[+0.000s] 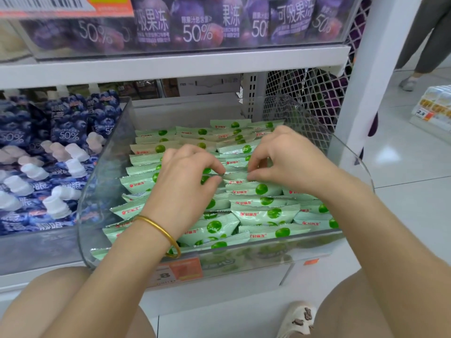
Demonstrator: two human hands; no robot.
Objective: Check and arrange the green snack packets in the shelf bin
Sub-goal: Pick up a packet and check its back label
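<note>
A clear plastic shelf bin [97,191] holds several pale green snack packets [264,213], each with a green round fruit print and red logo, lying in overlapping rows. Both my hands are inside the bin over its middle. My left hand [185,176], with a gold bangle on the wrist, pinches the left end of one green packet [235,176]. My right hand [288,159] pinches the same packet's right end between thumb and fingertips. The packets under my hands are hidden.
A bin of blue spouted jelly pouches [56,167] stands to the left. Purple pouches [195,23] fill the shelf above. White mesh [307,93] closes the right side. A price tag [178,272] hangs below the bin. Another person's legs [424,45] stand at the far right.
</note>
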